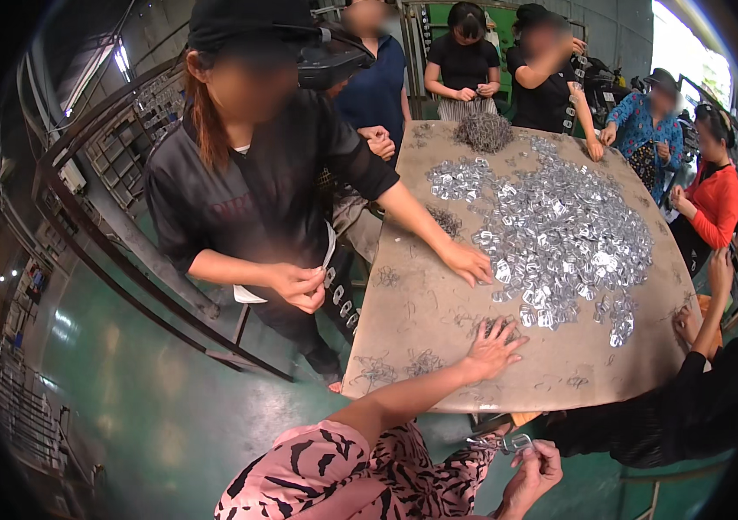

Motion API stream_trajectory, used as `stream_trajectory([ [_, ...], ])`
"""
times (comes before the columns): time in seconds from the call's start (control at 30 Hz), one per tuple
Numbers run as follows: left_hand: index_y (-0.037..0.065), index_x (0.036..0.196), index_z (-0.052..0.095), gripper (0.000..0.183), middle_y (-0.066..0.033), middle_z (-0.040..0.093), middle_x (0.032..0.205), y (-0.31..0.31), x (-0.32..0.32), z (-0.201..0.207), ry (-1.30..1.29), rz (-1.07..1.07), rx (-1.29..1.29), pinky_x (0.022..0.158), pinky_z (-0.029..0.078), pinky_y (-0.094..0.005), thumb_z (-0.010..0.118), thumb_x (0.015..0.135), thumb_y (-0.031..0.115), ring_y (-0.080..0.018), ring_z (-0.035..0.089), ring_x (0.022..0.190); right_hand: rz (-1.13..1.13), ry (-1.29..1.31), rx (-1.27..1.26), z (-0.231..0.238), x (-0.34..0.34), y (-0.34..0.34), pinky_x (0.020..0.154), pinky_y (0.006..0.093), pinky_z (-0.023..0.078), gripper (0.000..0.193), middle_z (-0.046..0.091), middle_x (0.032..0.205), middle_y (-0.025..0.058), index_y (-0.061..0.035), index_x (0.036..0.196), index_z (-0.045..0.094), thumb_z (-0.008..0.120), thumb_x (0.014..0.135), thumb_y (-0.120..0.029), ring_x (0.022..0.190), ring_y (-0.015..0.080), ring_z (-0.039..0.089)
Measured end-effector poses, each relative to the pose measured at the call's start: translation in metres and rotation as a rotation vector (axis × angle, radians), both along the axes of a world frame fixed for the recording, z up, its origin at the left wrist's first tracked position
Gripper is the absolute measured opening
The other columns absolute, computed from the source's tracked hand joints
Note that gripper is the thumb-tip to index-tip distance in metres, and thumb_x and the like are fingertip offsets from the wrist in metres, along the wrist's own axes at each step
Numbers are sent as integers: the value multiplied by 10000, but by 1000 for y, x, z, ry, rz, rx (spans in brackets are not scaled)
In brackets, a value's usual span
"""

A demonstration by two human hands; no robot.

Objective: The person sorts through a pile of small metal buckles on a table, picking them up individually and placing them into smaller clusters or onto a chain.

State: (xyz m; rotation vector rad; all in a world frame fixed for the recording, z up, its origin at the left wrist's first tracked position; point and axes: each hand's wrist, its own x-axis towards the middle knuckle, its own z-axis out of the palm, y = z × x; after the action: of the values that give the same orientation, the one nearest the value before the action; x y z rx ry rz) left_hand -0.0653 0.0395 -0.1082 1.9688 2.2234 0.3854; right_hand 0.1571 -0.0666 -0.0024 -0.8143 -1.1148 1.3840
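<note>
My left hand (pixel 492 348) rests on the near part of the brown tabletop, its fingers spread, over a small cluster of thin wire pieces (pixel 466 321). Low in the picture, off the table's near edge, my right hand (pixel 535 477) pinches a silver metal buckle (pixel 520 442) between thumb and fingers. More small metal parts (pixel 486 442) hang or lie beside that buckle; how they are joined is too small to tell. A wide heap of flat silver buckles (pixel 564 230) covers the middle and right of the table, just beyond my left hand.
The brown table (pixel 403 316) also bears a tangled mound of wire pieces (pixel 484 133) at its far end and loose wire bits (pixel 425 360) near me. A person in black (pixel 273 173) reaches onto it from the left. Several other people stand around it. A metal rail (pixel 152 299) runs at left.
</note>
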Motion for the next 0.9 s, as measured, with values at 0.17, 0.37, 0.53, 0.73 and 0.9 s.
stream_trajectory([
  [0.17,261,1360,357,479,-105,223,1448,0,0,-1,-19,7,7,1049,97,-594,386,915,438,-334,146,1346,11,-5,18,-2,2,4,458,210,364,55,482,761,67,25,796,551,590,761,10,567,105,457],
  [0.37,259,1369,337,484,-109,215,1451,0,-2,3,-31,3,-32,1051,93,-593,374,921,436,-338,128,1352,-31,-16,32,9,3,6,471,210,359,43,484,750,60,22,786,546,578,757,19,564,97,440],
  [0.53,261,1367,339,482,-107,216,1450,2,-1,3,-17,4,-27,1049,93,-594,374,920,438,-335,124,1351,-71,-113,27,22,6,6,779,303,455,136,588,839,98,33,802,596,568,703,123,793,174,539],
  [0.73,287,1370,323,479,-93,210,1449,2,1,6,-25,23,-54,1061,96,-584,370,921,450,-327,135,1349,-56,-82,60,21,5,5,747,288,457,132,586,832,95,33,801,598,569,705,118,775,164,537],
  [0.9,287,1372,319,475,-94,205,1450,3,0,3,-65,18,-61,1064,82,-579,365,926,444,-326,125,1352,-41,-166,48,19,8,1,712,267,459,134,589,837,92,30,825,607,581,717,105,744,150,539],
])
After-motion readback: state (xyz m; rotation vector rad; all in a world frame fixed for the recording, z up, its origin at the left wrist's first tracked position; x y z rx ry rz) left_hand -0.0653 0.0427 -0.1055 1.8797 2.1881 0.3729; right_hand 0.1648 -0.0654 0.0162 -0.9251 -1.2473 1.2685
